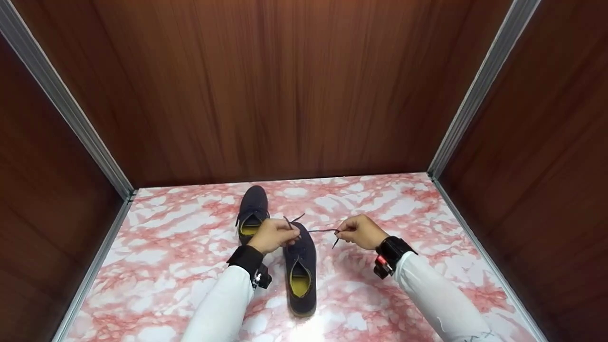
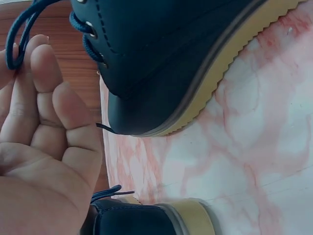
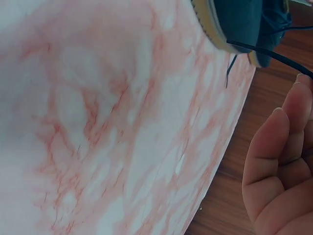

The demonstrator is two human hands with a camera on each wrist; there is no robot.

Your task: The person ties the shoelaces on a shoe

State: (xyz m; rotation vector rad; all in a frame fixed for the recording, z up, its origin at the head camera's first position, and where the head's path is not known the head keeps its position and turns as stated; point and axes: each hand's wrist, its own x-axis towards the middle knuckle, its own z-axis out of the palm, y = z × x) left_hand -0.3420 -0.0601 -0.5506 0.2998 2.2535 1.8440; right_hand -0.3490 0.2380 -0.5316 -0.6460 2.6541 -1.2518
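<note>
A dark navy shoe [image 1: 308, 249] with a yellow lining stands on the table, its toe pointing away from me. Over its front, my left hand [image 1: 271, 236] pinches a dark shoelace between thumb and fingers; in the left wrist view this lace [image 2: 18, 49] bends into a loop at the fingertips. To the right of the shoe, my right hand [image 1: 363, 232] pinches a lace [image 1: 322, 231] that runs nearly straight across from the shoe, with a short end hanging below the fingers. In the right wrist view, the lace [image 3: 276, 56] passes in front of the shoe [image 3: 237, 22].
The matching shoe [image 1: 254, 197] stands behind and left of the first, partly covered by my left hand. A pink-and-white marbled tabletop [image 1: 380, 294] lies under both. Brown wood-look panels [image 1: 285, 95] with metal corner rails [image 1: 475, 90] close off the back and sides.
</note>
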